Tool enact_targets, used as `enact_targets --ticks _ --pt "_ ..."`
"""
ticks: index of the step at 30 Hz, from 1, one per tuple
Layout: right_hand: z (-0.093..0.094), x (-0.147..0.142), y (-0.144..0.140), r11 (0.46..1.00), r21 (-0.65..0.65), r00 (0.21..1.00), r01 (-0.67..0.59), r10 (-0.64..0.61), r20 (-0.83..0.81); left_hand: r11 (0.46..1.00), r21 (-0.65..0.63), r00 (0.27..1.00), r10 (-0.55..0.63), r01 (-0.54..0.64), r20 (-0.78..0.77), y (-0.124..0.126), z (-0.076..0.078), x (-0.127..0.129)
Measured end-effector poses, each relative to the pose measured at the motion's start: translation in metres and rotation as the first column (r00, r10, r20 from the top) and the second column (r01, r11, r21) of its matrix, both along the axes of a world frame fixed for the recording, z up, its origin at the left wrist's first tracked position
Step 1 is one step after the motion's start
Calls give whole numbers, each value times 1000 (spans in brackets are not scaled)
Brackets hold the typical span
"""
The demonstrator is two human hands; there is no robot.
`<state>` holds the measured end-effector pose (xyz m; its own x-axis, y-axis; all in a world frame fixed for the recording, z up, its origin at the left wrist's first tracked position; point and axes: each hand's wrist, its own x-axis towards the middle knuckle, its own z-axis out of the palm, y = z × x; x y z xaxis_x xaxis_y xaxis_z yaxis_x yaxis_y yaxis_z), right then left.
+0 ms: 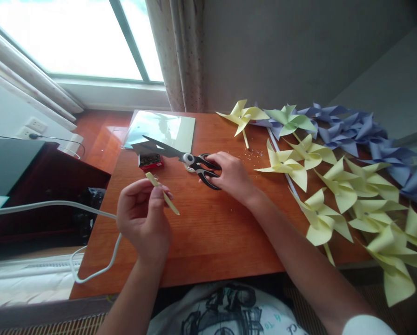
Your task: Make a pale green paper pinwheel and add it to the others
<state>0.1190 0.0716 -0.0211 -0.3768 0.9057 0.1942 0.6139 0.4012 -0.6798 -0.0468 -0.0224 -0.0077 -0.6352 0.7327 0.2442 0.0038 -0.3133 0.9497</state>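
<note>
Between the thumb and fingers of my left hand (144,218) is a slim pale-yellow paper stick (168,202), tilted and held above the table. My right hand (231,177) is closed on the black-and-grey handles of a pair of scissors (191,160). The scissor blades point left and stand apart, over a small red box (151,161) of tiny dark pieces. A round light object, partly hidden, lies beneath the scissors. To the right are several yellow paper pinwheels (322,216), with a green pinwheel (290,120) behind them.
Blue-purple pinwheels (355,132) are heaped at the far right of the wooden table (215,251). A glossy sheet stack (159,130) lies at the back left. White cable (114,253) loops over the left edge. Small white scraps (257,153) lie near the pinwheels.
</note>
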Motion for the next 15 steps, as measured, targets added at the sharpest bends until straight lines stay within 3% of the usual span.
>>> enact_targets --ticks 6,10,15 --pt "11 18 -46 996 -86 958 -33 56 282 991 115 986 -43 62 -160 -9 0 10" --pt "21 0 -63 999 -50 875 1 23 483 990 -22 982 -139 138 -128 -9 -2 10" --pt "28 -23 -68 998 -71 863 0 36 504 955 -144 964 -265 259 -22 -6 -9 8"
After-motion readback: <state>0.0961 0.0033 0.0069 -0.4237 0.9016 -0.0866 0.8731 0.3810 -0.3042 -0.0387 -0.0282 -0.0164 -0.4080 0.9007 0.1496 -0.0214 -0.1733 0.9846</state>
